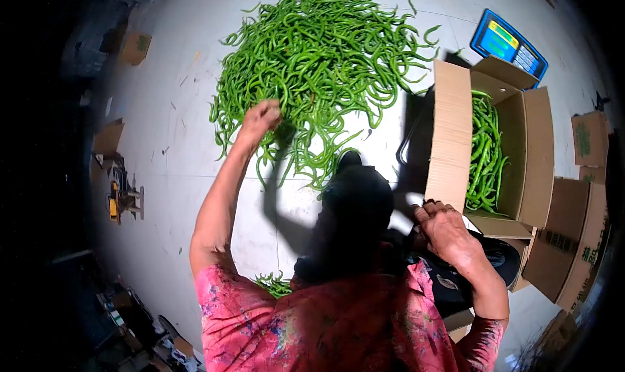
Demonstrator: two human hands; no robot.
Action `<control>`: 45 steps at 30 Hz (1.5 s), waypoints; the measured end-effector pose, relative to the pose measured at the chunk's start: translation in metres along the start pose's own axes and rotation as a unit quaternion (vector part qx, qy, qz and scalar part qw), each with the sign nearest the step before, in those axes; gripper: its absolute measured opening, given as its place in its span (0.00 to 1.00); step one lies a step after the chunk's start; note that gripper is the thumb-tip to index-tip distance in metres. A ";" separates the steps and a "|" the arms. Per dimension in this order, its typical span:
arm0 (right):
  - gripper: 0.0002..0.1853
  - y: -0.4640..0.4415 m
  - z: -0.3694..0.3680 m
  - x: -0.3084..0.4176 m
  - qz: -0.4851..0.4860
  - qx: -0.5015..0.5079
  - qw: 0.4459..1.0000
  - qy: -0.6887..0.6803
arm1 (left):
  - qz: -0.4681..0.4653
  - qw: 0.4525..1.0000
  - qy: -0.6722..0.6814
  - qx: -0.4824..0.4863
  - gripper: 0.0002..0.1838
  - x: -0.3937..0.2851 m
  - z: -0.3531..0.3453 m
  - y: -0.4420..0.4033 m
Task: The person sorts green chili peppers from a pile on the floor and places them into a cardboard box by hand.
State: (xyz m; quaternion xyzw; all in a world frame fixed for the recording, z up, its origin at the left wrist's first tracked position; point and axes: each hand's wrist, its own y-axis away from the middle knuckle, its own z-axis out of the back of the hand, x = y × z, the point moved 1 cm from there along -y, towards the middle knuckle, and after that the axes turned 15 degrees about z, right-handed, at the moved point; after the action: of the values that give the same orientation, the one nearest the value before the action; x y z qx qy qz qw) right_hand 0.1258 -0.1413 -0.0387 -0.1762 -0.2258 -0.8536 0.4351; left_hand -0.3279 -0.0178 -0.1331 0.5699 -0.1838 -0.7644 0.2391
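Note:
A large heap of long green chili peppers (pixel 306 66) is spread over the pale floor. Above its left lower edge, my left hand (pixel 262 116) has its fingers bunched together; whether a pepper is in them cannot be made out. My right hand (pixel 446 230) is beside the near left corner of an open cardboard box (pixel 450 134), its fingers curled in and their grip hidden. Inside that box lie more green peppers (pixel 484 154), and its flaps stand folded outward.
A blue scale display (pixel 508 45) stands behind the box. More cardboard boxes (pixel 565 242) are at the right. A few peppers (pixel 273 285) lie close to my body on the left. A yellow and black tool (pixel 116 199) and a carton (pixel 135 48) are at the far left.

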 end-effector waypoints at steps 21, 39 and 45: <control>0.19 -0.044 0.015 -0.012 -0.039 -0.003 0.988 -0.150 | -0.022 0.866 -0.380 -0.323 0.34 0.202 -0.078 -0.030; 0.22 -0.059 0.017 -0.016 -0.086 0.093 0.978 -0.166 | -0.038 0.832 -0.358 -0.423 0.49 0.090 -0.030 -0.142; 0.23 -0.062 0.019 -0.016 -0.064 0.065 0.982 -0.165 | -0.078 0.821 -0.415 -0.384 0.30 0.111 -0.022 -0.141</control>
State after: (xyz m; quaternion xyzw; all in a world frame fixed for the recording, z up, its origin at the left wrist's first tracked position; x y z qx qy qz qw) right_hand 0.0859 -0.0885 -0.0447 -0.2708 -0.3605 -0.8224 0.3468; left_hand -0.3545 0.0335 -0.3043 0.0732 0.0878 -0.9535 0.2789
